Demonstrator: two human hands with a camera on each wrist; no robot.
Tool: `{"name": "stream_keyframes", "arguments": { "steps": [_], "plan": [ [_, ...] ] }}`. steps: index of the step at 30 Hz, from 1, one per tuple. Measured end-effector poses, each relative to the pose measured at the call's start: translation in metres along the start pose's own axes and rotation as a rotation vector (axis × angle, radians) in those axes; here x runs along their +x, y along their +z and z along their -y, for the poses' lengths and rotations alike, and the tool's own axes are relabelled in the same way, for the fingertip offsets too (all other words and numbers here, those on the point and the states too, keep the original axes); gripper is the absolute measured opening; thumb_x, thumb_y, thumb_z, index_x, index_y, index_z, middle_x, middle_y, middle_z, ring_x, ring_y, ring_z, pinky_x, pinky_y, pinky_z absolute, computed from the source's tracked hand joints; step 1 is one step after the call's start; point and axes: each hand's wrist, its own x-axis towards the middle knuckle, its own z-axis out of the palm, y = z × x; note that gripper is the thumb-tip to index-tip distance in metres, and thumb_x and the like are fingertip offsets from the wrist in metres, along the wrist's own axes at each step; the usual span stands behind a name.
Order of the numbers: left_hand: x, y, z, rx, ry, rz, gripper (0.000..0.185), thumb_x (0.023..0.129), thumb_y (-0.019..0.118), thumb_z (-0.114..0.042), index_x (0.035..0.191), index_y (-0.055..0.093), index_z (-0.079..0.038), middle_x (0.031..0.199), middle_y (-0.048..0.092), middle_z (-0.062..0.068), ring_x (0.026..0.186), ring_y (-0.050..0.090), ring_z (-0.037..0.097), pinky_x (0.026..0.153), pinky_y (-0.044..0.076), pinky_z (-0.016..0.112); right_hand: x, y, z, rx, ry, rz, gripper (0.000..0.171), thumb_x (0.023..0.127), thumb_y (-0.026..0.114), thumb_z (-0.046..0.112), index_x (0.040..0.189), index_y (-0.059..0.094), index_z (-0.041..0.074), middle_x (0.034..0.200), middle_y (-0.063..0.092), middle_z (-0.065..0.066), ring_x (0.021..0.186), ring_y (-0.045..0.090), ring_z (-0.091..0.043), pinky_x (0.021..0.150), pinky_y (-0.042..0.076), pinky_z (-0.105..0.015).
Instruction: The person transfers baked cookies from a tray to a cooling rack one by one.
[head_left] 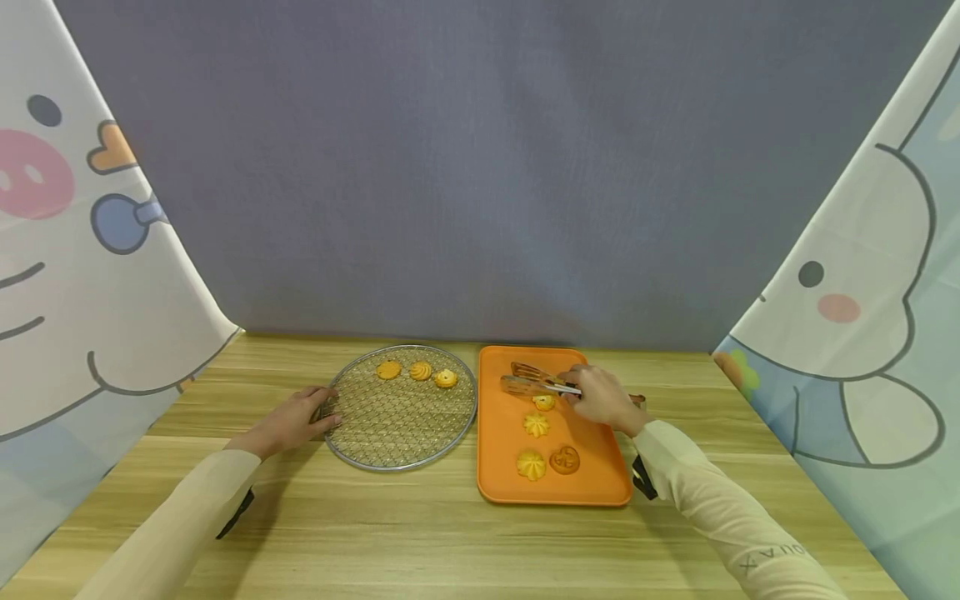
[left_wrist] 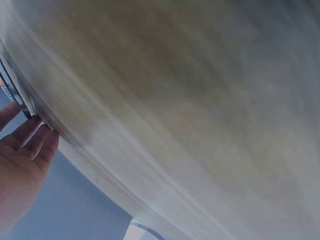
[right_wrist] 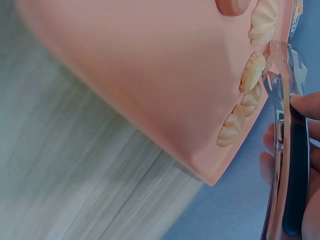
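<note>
One pair of tongs (head_left: 536,380) is held by the right hand (head_left: 602,398) over the far end of the orange tray (head_left: 501,467), with its long axis lying nearly level and its flat slotted tips pointing left, away from the hand. The tongs are seen to be of shiny metal with a dark grip strip along one arm (right_wrist: 292,180), and the fingers are curled round the handle end; the two tips stand slightly apart and nothing is clamped between them. Four cookies lie on the tray: a swirled yellow one (head_left: 543,402) just under the tongs, two more swirled ones (head_left: 536,425) (head_left: 531,465) nearer the person, and a darker pretzel-shaped one (head_left: 565,460) beside the nearest. The tray is smooth, rectangular and round-cornered. Just left of the tray a round wire-mesh rack (head_left: 375,425) with a metal rim is set on the wooden table (head_left: 420,542), and three cookies (head_left: 420,371) sit in a row at its far edge. The left hand (head_left: 292,421) rests with relaxed, nearly straight fingers against the rack's left rim, gripping nothing.
</note>
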Motion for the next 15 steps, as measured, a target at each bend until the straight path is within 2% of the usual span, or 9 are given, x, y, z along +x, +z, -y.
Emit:
{"name": "stream_keyframes", "arguments": {
  "steps": [5, 15],
  "plan": [
    [-0.0004, -0.0001, -0.0011, 0.002, -0.007, 0.011, 0.051, 0.089, 0.060, -0.029, 0.124, 0.049, 0.006, 0.123, 0.048, 0.033, 0.112, 0.045, 0.052, 0.090, 0.040, 0.060, -0.0007, 0.0017, -0.0012, 0.037, 0.018, 0.016, 0.033, 0.080, 0.064, 0.007, 0.112, 0.064, 0.001, 0.107, 0.063, -0.017, 0.066, 0.055, -0.019, 0.050, 0.035, -0.025],
    [-0.0006, -0.0013, -0.0016, -0.017, -0.011, 0.015, 0.051, 0.089, 0.058, -0.028, 0.126, 0.047, 0.006, 0.125, 0.046, 0.033, 0.114, 0.043, 0.053, 0.090, 0.038, 0.062, -0.0022, 0.0028, -0.0029, 0.023, 0.013, 0.004, 0.033, 0.080, 0.065, 0.008, 0.111, 0.064, 0.001, 0.102, 0.064, -0.014, 0.068, 0.054, -0.016, 0.052, 0.036, -0.025]
  ]
}}
